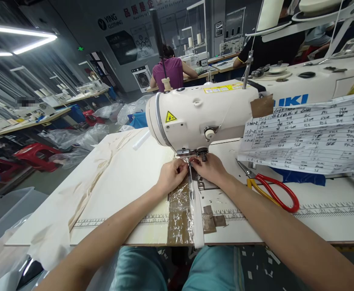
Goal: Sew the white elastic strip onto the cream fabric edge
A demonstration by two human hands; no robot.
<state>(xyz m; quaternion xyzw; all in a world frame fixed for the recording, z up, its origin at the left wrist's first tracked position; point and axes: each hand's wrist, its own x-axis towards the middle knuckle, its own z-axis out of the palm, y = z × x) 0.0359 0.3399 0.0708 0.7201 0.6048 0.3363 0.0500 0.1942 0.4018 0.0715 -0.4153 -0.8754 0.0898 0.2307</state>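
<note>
A narrow white fabric strip (197, 214) runs from under the needle area of the white sewing machine (177, 117) down past the table's front edge. My left hand (173, 174) is closed in a pinch at the strip's upper end, left of the presser foot. On the other side, my right hand (211, 169) pinches close to the same end, just under the machine head. Both sets of fingertips nearly meet, and they partly hide what lies between them. Brown tape (179, 218) covers the table beneath my left hand.
Scissors (275, 192) with red and yellow handles lie right of my right forearm. A handwritten paper sheet (307, 137) hangs on the machine. Cream fabric (89, 186) stretches along the table's left side. Beyond sits a person in a purple top (168, 73).
</note>
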